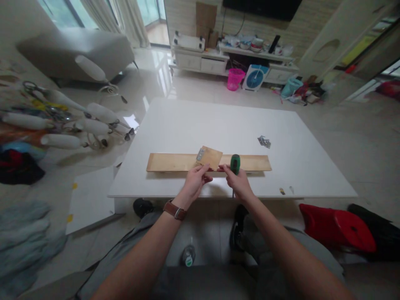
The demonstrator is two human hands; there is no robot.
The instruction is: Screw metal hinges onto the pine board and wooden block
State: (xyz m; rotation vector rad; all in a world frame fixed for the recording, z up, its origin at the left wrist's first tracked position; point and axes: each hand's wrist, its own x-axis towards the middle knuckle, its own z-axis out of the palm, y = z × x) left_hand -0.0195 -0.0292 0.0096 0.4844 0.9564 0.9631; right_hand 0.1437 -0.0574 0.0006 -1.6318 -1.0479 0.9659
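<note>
My left hand grips the near edge of a small square wooden board, fingers closed on it. A metal hinge lies at that board's left edge. The small board rests tilted over a long wooden plank on the white table. My right hand is wrapped around a screwdriver with a green and black handle, its shaft pointing down toward me. The right thumb and forefinger reach to the small board's near right corner; whether they pinch anything there is too small to tell.
Several metal hinges lie on the white table at right. Two small items, one a brownish packet, sit near its front edge. A red stool stands at lower right, a plastic bottle on the floor, a white panel at left.
</note>
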